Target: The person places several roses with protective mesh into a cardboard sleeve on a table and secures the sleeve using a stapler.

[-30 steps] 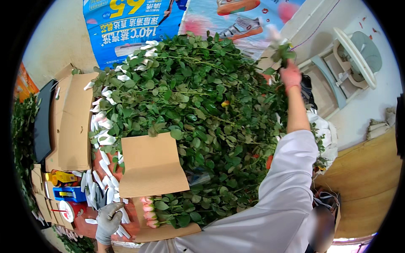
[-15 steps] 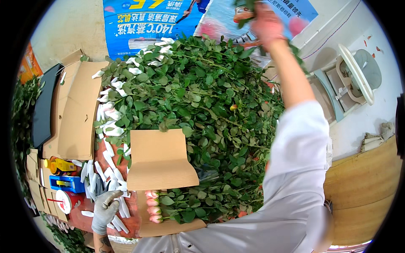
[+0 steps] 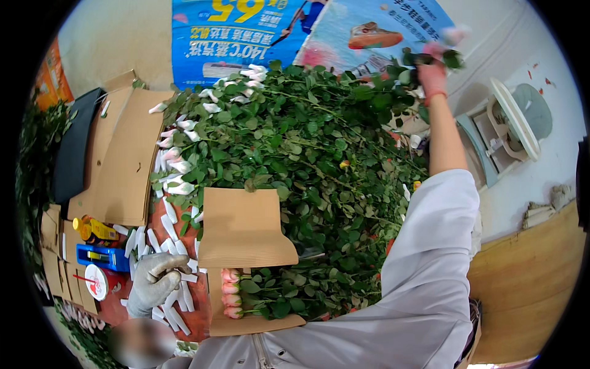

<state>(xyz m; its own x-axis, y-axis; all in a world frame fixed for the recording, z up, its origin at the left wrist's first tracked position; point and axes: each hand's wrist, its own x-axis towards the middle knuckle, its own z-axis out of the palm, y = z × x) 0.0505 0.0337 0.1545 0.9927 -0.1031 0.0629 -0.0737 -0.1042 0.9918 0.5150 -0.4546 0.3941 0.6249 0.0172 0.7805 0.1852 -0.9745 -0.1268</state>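
My right hand point(image 3: 432, 79), in a pinkish glove, reaches far out at the upper right, closed round a leafy rose with a blurred pale pink bloom point(image 3: 455, 35). My left hand point(image 3: 153, 284), in a grey-white glove, hovers at the lower left with fingers curled together. Whether anything is between its fingertips cannot be made out. White tapered sleeves point(image 3: 176, 318) lie loose beneath and beside it. Pink roses point(image 3: 231, 296) rest in a column on brown cardboard point(image 3: 258, 326), stems pointing right. A corrugated cardboard sheet point(image 3: 243, 230) stands just beyond them.
A large heap of leafy rose stems point(image 3: 295, 129) fills the middle, several blooms sleeved in white. At left are cardboard sheets point(image 3: 126, 154), a blue tape dispenser point(image 3: 103, 257), a yellow bottle point(image 3: 95, 230) and a cup with straw point(image 3: 98, 281). A pale high chair point(image 3: 516, 117) stands right.
My right hand has moved right with the rose, toward the wall. My left hand has moved slightly up and right over the white sleeves. The whole view has shifted a little.
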